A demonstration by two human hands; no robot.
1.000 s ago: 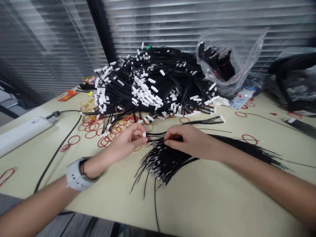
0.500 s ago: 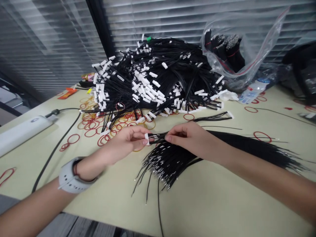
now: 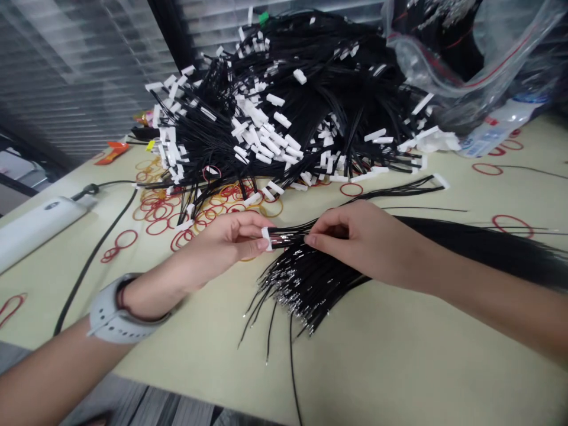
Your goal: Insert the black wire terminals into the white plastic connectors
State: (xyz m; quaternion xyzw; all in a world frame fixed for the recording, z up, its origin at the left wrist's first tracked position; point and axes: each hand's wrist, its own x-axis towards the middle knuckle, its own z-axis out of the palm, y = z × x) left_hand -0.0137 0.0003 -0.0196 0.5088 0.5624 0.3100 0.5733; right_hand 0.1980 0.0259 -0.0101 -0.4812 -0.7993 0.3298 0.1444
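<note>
My left hand (image 3: 231,242), with a grey watch on its wrist, pinches a small white connector (image 3: 266,238) between thumb and fingers. My right hand (image 3: 355,239) pinches thin black wires (image 3: 288,238) that run into that connector. Both hands hover over a loose bundle of black wires with bare metal tips (image 3: 302,287) lying on the pale table (image 3: 390,355). Behind them rises a large heap of black wires with white connectors (image 3: 284,118).
Red and yellow rubber bands (image 3: 164,213) lie scattered at the left of the heap. A white power strip (image 3: 35,222) with a black cable sits far left. A clear plastic bag of wire bundles (image 3: 444,41) stands at the back right, a plastic bottle (image 3: 497,127) beside it.
The view has shifted closer and lower over the table. My hands stay together at the connector, the left one holding it, the right fingers working wires into it.
</note>
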